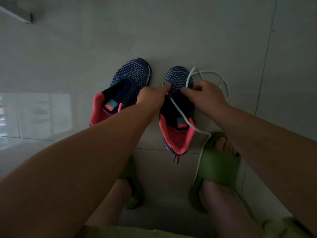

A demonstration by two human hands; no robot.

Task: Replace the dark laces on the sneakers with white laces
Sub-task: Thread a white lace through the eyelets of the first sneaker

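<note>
Where 2 sneakers rest, grey tiled floor, dim room

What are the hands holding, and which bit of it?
Both hands pinch the white lace where it crosses the right-side sneaker near the toe: left hand at one side, right hand at the other. The lace's ends lie loose.

This looks like a room in a home, seen from above. The floor is made of big, pale, shiny tiles with thin dark lines between them, and a bright patch of light shines on it (maybe from a window). The person sits low in soft green rubber slippers, the kind worn indoors, with two blue knit sneakers with pink lining on the tiles.
</note>
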